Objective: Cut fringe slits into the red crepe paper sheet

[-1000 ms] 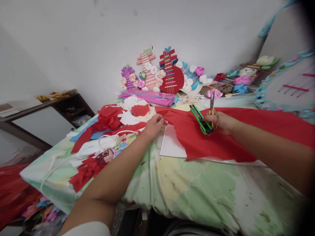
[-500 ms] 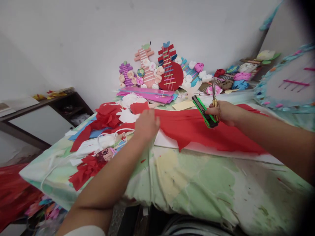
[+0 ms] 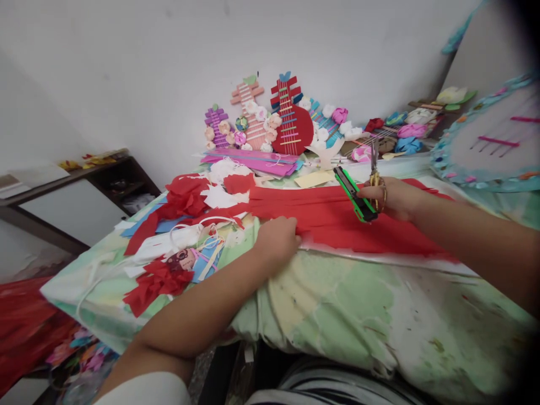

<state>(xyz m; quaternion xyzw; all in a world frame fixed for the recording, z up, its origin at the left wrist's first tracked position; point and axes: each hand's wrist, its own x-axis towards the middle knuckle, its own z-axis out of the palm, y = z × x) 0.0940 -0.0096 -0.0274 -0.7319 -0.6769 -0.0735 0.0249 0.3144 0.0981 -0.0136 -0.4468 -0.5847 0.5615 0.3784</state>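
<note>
Red crepe paper (image 3: 320, 219) is spread over a flat white board (image 3: 379, 260) on the table. At the paper's near left edge, my left hand (image 3: 278, 239) is closed with the edge pinched in its fingers; its fingertips are partly hidden. My right hand (image 3: 396, 198) is raised over the paper's right part. It is closed around a green and black stapler (image 3: 354, 194) and a pair of scissors (image 3: 374, 160) with gold handles, blades pointing up.
Crumpled red paper (image 3: 185, 199), white scraps and a white cord (image 3: 206, 222) lie on the left. Decorated cardboard instruments (image 3: 292, 126) with paper flowers line the wall. A round blue-trimmed piece (image 3: 498, 132) leans at right. A low cabinet (image 3: 80, 211) stands left.
My left hand has moved right and nearer, from the paper's far left corner to its near edge. The near edge now lies further in on the board. My right hand has shifted slightly right.
</note>
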